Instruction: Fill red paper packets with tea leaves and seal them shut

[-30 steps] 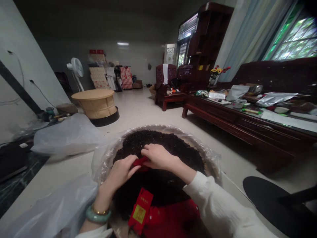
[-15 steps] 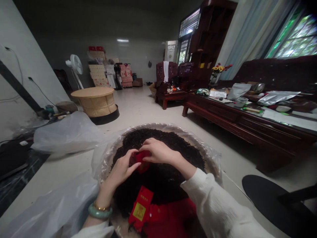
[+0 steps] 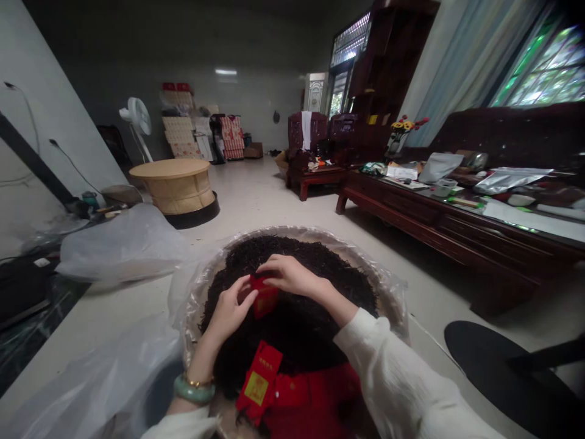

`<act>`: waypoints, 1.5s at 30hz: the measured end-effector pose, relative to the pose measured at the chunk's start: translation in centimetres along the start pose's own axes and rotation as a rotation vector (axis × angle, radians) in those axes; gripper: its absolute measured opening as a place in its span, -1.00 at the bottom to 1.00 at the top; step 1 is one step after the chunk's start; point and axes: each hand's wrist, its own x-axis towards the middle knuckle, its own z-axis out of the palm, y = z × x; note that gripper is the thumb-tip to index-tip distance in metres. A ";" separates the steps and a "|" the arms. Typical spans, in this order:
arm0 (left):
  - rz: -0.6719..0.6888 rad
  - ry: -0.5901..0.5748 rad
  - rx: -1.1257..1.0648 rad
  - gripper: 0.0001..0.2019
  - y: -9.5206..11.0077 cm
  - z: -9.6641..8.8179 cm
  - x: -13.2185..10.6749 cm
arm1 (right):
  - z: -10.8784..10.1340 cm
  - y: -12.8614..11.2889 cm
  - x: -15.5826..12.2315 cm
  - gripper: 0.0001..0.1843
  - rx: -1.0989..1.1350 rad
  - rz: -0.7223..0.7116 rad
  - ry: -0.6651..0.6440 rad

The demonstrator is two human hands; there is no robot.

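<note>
Over a wide round basket (image 3: 388, 286) lined with clear plastic and heaped with dark loose tea leaves (image 3: 320, 268), both my hands pinch one small red packet (image 3: 264, 297). My left hand (image 3: 231, 311) grips the packet's left side with thumb and fingers closed. My right hand (image 3: 287, 275) holds its top edge from the right, fingers closed. The packet hangs upright just above the leaves. A stack of red packets with a yellow label (image 3: 258, 384) lies at the near rim of the basket, on my lap.
Crumpled clear plastic sheets (image 3: 123, 244) lie to the left. A round wooden tub (image 3: 176, 189) and a white fan (image 3: 137, 119) stand further back. A long dark wooden table (image 3: 457, 231) with silver bags runs along the right. A black round stool (image 3: 503, 372) is at near right.
Both hands lifted the red packet slightly up and away from the leaves. It turned from lying flat between the fingers to hanging upright.
</note>
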 end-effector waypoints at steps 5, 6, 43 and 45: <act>-0.109 0.037 -0.227 -0.63 0.8 0.9 0.3 | 0.6 0.9 -0.1 -0.77 0.221 0.186 0.129; -0.126 0.062 -0.242 -0.62 1.1 1.1 0.3 | 0.6 1.0 -0.1 -0.82 0.243 0.193 0.138; -0.446 -0.064 -0.401 -0.68 2.3 6.4 -3.4 | 1.7 -1.4 -0.5 -0.39 -0.550 0.192 0.030; -0.463 -0.068 -0.413 -0.67 2.3 6.5 -3.4 | 1.4 -1.7 -0.5 -0.38 -0.569 0.191 -0.020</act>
